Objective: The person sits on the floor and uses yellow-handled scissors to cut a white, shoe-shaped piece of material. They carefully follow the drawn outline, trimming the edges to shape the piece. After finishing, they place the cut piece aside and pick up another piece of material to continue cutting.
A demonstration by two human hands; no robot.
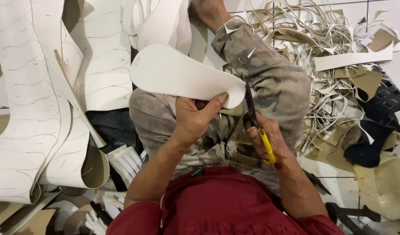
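scissors (255,124) gripped in right hand (269,143) trimming the last edge of the white insole (182,74), left hand (195,117) pinching it; outline nearly all cut.

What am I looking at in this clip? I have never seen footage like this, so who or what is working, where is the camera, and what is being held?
There is no machine here: a person works with two bare hands. The single picture comes from a camera worn on the head, looking down at the lap.

The left hand grips a white sole-shaped cut-out, thumb on top. The right hand holds scissors with yellow handles, the blades pointing up at the cut-out's rounded end.

The person sits on the floor in camouflage trousers. To the left lie white sheets marked with sole outlines. To the right is a heap of offcut strips on the tiled floor.
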